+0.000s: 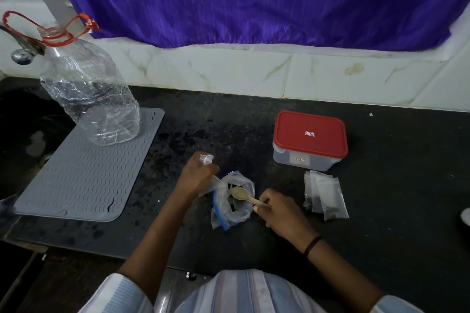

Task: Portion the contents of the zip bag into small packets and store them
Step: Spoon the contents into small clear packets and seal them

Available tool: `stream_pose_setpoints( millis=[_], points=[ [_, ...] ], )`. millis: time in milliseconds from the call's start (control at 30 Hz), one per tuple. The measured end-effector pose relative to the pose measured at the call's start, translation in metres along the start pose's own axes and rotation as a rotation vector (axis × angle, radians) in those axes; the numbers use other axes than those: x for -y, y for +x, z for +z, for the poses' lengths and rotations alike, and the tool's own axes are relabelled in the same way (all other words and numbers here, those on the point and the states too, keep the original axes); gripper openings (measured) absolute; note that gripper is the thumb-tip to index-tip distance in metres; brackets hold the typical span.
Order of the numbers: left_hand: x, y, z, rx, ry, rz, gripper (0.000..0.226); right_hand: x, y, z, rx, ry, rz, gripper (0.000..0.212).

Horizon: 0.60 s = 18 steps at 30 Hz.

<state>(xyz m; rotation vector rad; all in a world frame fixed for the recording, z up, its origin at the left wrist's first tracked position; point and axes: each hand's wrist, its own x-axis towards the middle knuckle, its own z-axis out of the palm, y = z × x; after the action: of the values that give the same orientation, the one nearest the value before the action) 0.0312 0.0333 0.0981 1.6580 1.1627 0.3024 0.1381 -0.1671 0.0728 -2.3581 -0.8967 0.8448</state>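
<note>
A clear zip bag [232, 207] with a blue strip stands open on the dark counter [396, 185] in front of me. My right hand [279, 208] grips a pale wooden spoon [244, 195] by its handle, with the bowl over the bag's mouth. My left hand [197, 174] holds a small clear packet [206, 159] just left of the bag; the packet's top sticks out above my fingers. A small pile of filled packets [325, 194] lies to the right of the bag. Behind that pile stands a clear box with a red lid [310, 133], closed.
A grey ribbed mat [84, 173] lies at the left with a crumpled clear plastic bottle [89, 89] on its far corner. A tap [23, 54] sticks out at far left. A white tiled wall and a purple curtain [254, 0] close off the back.
</note>
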Motion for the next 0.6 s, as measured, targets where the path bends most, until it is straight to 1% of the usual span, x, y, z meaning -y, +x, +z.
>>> stream_pose_setpoints(
  millis=[67, 133, 200, 233, 267, 333, 400, 433, 500, 600],
  points=[
    [0.0, 0.005, -0.003, -0.011, 0.005, -0.019, 0.025, 0.002, -0.001, 0.002, -0.062, -0.041, -0.072, 0.014],
    [0.0, 0.008, -0.003, 0.012, 0.009, -0.053, 0.029, 0.004, -0.004, 0.003, -0.184, -0.145, -0.186, 0.014],
    [0.001, 0.011, 0.001, 0.063, 0.013, -0.144, 0.032, 0.005, -0.008, 0.006, -0.299, -0.212, -0.316, 0.009],
    [-0.001, 0.011, 0.004, 0.083, 0.054, -0.207, 0.03, 0.005, -0.009, 0.01, -0.327, -0.226, -0.378, 0.007],
    [0.0, 0.011, 0.008, 0.096, 0.114, -0.262, 0.028, 0.005, -0.01, 0.015, -0.341, -0.238, -0.43, 0.007],
    [0.004, 0.014, 0.014, 0.143, 0.207, -0.335, 0.036, 0.003, -0.008, 0.026, -0.363, -0.317, -0.513, 0.009],
    [0.005, 0.015, 0.015, 0.188, 0.228, -0.383, 0.044, -0.001, -0.005, 0.031, -0.374, -0.382, -0.596, 0.019],
    [0.003, 0.016, 0.015, 0.199, 0.231, -0.397, 0.044, -0.003, -0.003, 0.032, -0.383, -0.401, -0.649, 0.025],
    [0.001, 0.02, 0.015, 0.216, 0.235, -0.411, 0.04, -0.008, -0.002, 0.033, -0.375, -0.43, -0.724, 0.032],
    [-0.001, 0.021, 0.017, 0.222, 0.281, -0.361, 0.032, -0.015, -0.002, 0.038, -0.331, -0.469, -0.781, 0.038]
  ],
)
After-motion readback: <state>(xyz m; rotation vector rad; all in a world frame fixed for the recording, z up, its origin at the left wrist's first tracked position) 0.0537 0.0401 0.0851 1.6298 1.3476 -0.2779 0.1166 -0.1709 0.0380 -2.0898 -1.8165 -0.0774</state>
